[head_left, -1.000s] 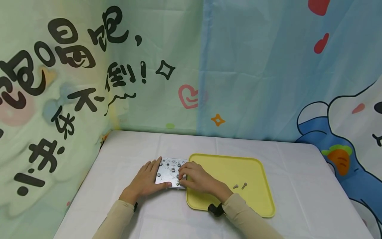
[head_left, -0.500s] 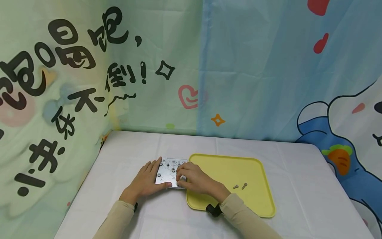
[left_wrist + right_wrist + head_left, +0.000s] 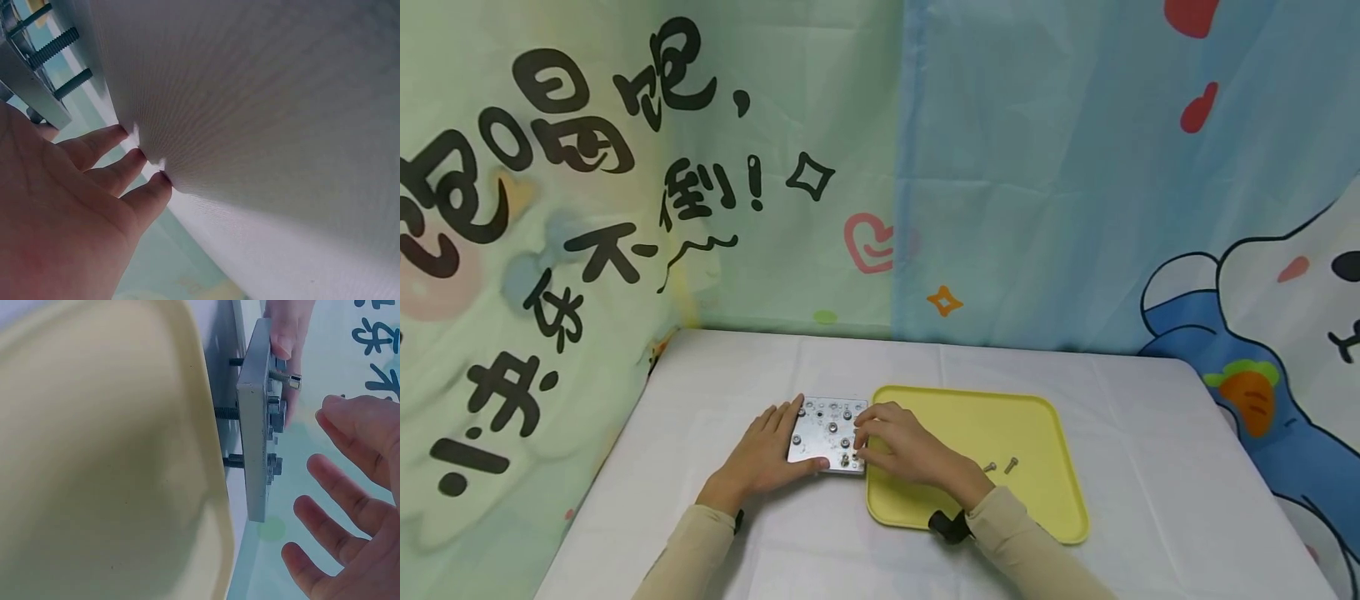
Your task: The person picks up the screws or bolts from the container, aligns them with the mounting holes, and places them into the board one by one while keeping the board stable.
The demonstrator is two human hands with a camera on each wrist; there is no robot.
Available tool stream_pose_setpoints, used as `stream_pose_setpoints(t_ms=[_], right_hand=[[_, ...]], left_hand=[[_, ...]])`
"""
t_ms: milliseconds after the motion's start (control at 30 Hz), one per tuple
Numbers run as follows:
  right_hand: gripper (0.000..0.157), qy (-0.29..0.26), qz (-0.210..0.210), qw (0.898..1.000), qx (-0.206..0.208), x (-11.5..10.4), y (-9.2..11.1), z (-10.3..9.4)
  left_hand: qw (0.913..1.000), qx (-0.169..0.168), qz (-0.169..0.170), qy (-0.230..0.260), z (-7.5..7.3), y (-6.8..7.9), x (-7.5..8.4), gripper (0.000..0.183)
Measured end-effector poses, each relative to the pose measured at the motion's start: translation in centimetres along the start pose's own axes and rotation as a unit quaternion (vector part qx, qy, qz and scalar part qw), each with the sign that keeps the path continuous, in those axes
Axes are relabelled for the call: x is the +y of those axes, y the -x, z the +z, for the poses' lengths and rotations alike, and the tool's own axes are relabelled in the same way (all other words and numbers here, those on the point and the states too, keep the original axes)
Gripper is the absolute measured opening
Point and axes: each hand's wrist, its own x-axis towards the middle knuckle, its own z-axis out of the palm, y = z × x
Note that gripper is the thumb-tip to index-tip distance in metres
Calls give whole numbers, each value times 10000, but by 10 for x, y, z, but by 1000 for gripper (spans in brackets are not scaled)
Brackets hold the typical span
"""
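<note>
A silver metal plate [image 3: 820, 433] studded with bolts stands on the tabletop, raised on the threaded ends [image 3: 228, 413] beneath it. My left hand [image 3: 767, 454] rests spread along its left side, thumb at the near edge. In the left wrist view, three straight fingertips [image 3: 164, 181] of that hand press the tablecloth. Near the plate's near right corner, one screw [image 3: 287, 379] juts higher than its neighbours and leans slightly. My right hand [image 3: 898, 446] hovers over the plate's right edge; in the right wrist view its loosely bent fingers are apart from the screw, holding nothing.
Right beside the plate lies a yellow tray [image 3: 970, 408]. Two loose screws lie in it, a shorter one [image 3: 990, 467] and a longer one [image 3: 1012, 465]. A white cloth [image 3: 760, 542] covers the table. Printed curtains [image 3: 1000, 208] hang behind.
My right hand first moved in over the screw, then drew back to the right, uncovering it. The left hand keeps its place on the plate. The head view has shifted slightly.
</note>
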Motion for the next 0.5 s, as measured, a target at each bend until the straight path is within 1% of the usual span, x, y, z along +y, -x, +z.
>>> stream_pose_setpoints(t_ms=[100, 267, 367, 500], right_hand=[[6, 1, -133, 9999, 5, 1, 1, 3], [5, 84, -325, 9994, -50, -2, -1, 10], [5, 132, -252, 9995, -104, -5, -2, 11], [5, 138, -26, 9997, -182, -5, -1, 7]], left_hand=[[10000, 26, -19, -9, 1, 0, -1, 114], [9998, 145, 143, -2, 3, -1, -1, 113], [9998, 108, 158, -27, 4, -1, -2, 114], [9999, 109, 101, -22, 3, -1, -2, 114]])
